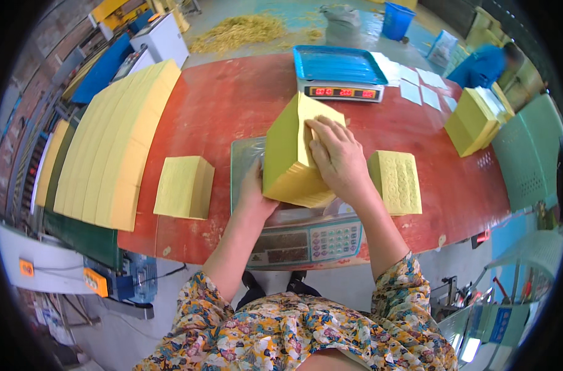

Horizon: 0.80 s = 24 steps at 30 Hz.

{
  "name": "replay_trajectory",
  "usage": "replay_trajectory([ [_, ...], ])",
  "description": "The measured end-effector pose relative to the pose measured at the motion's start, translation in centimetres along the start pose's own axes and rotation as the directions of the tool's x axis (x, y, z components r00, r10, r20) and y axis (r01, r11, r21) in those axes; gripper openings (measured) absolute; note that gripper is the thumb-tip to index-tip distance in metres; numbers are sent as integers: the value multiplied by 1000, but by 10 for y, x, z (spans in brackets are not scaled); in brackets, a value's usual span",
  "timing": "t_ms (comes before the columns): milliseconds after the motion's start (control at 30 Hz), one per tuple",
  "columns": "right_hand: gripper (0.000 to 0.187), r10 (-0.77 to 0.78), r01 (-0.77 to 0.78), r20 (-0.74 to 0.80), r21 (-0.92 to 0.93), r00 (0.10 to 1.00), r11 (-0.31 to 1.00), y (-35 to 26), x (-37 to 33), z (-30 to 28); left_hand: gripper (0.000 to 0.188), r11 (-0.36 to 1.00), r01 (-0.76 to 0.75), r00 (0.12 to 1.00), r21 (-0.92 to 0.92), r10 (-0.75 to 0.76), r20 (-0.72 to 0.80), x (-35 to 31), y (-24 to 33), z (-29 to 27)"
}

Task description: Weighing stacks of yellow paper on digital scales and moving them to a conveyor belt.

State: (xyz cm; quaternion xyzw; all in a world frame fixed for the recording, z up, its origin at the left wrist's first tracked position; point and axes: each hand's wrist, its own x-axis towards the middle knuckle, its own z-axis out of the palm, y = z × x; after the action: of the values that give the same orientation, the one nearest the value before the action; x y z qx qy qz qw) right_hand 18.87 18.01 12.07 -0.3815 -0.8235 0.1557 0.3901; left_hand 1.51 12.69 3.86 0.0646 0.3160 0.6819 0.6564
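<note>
Between my two hands is a thick block of stacked yellow paper, tilted above a weighing scale at the table's near edge. My left hand grips its lower left side, with the fingers partly hidden. Against its right face my right hand is pressed, fingers bent over the paper. A smaller yellow paper stack stands to the left of the scale. To the right, close by my right forearm, is another yellow stack with a dimpled pattern on top.
On the red table, a long row of yellow paper blocks lines the left. Farther back are a second scale's blue tray and pale sheets. At right stand a yellow stack, a green perforated panel and a person in blue.
</note>
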Motion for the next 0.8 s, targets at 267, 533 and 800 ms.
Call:
replay_trajectory([
  [267, 35, -185, 229, 136, -530, 973, 816, -19, 7, 18, 55, -189, -470, 577, 862, 673, 463, -74, 27, -1],
  [533, 37, -340, 429, 362, -201, 868, 881, -15, 76, 42, 52, -459, -625, 487, 631, 403, 775, -74, 37, 15],
  [800, 42, -348, 356, 76, -156, 934, 921, -109, 33, 58, 92, -653, -18, 581, 757, 609, 539, -64, 136, -82],
])
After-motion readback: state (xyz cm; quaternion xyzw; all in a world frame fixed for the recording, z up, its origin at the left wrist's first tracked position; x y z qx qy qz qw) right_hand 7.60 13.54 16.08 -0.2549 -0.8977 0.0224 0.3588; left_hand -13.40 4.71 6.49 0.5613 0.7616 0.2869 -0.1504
